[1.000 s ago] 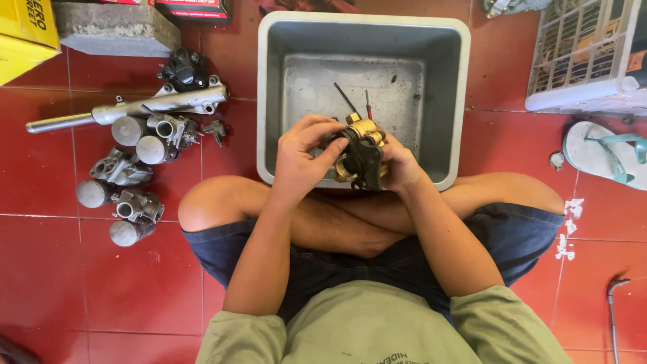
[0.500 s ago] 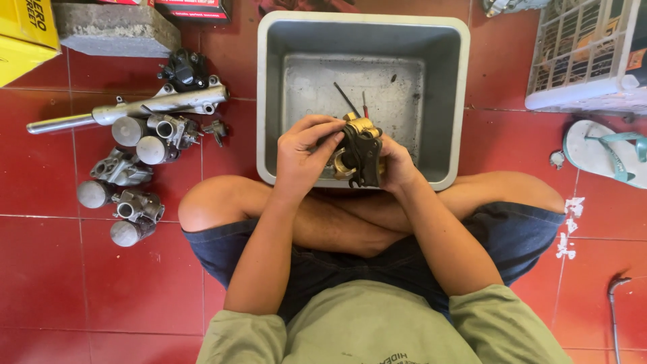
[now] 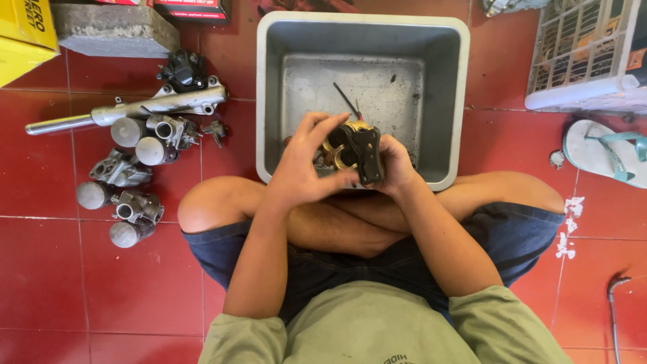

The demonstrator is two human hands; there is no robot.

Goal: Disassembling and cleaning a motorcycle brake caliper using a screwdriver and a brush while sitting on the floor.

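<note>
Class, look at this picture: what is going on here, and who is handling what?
A person sits cross-legged on a red tiled floor, holding a small black and brass metal part in both hands over the near rim of a grey plastic tub. The left hand wraps its side, fingers spread; the right hand grips it from the other side. A cluster of grey metal engine parts lies on the floor beside the left knee.
</note>
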